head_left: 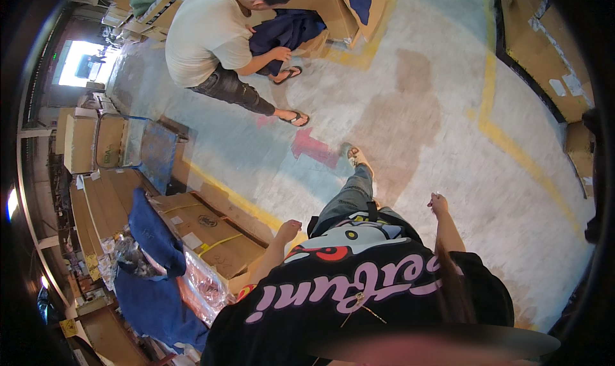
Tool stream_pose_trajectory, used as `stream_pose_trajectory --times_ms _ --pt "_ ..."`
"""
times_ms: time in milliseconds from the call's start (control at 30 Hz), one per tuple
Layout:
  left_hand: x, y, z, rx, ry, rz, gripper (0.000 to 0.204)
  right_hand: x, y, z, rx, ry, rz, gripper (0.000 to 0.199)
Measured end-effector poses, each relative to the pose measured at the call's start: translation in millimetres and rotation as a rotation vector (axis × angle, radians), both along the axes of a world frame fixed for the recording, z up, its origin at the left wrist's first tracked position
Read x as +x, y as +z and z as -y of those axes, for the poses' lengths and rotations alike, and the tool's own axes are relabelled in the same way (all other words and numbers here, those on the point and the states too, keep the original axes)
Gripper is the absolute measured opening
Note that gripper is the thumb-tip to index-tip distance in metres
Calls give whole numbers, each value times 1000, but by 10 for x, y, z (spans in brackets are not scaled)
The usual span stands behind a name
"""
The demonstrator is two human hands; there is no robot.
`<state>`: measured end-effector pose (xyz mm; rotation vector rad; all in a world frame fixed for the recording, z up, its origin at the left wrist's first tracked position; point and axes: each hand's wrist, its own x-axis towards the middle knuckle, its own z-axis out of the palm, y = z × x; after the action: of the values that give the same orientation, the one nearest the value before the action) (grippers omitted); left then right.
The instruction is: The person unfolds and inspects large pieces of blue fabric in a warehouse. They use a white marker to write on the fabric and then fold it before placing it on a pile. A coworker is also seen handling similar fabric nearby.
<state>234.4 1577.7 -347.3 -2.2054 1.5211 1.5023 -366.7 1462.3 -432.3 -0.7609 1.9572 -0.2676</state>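
Observation:
My left hand (290, 229) hangs at my left side with its fingers curled in, and nothing shows in it. Nearest to it is a flat cardboard carton (208, 220) with yellow strapping, which it does not touch. On my other side, my right hand (438, 204) is held out over the concrete floor (512, 206), fingers bent together. A tiny pale spot shows at its fingertips, too small to name. One of my legs is stretched forward in a stride, the sandalled foot near a red arrow painted on the floor (314, 148).
Ahead, a person (205, 39) bends with dark blue cloth (288, 33) in hand beside an open carton (327, 10). Blue cloth (154, 231) and plastic-wrapped goods (202, 283) lie along my left. Farther off stands a blue trolley (155, 151). Large cartons (544, 46) line the right.

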Motion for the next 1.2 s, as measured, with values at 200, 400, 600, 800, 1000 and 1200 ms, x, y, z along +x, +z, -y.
stream_pose_trajectory --times_ms 200,400,600,800,1000,1200 --pt "193 -442 1275 -51 -277 23 37 28 251 926 -2 -1 14 40" --pt "-252 220 3277 -238 -32 87 38 -86 390 1777 -102 -112 9 36" --pt "-836 608 4254 -300 170 -174 37 -118 89 2355 62 -152 137 36" --pt "-715 630 3977 -9 25 119 38 -468 -384 3508 97 129 107 39" --pt "-727 932 3787 173 358 149 32 -588 -140 5186 -171 88 99 44" --pt "-1463 1231 4625 116 527 -108 35 -501 -29 5779 -138 30 176 42"
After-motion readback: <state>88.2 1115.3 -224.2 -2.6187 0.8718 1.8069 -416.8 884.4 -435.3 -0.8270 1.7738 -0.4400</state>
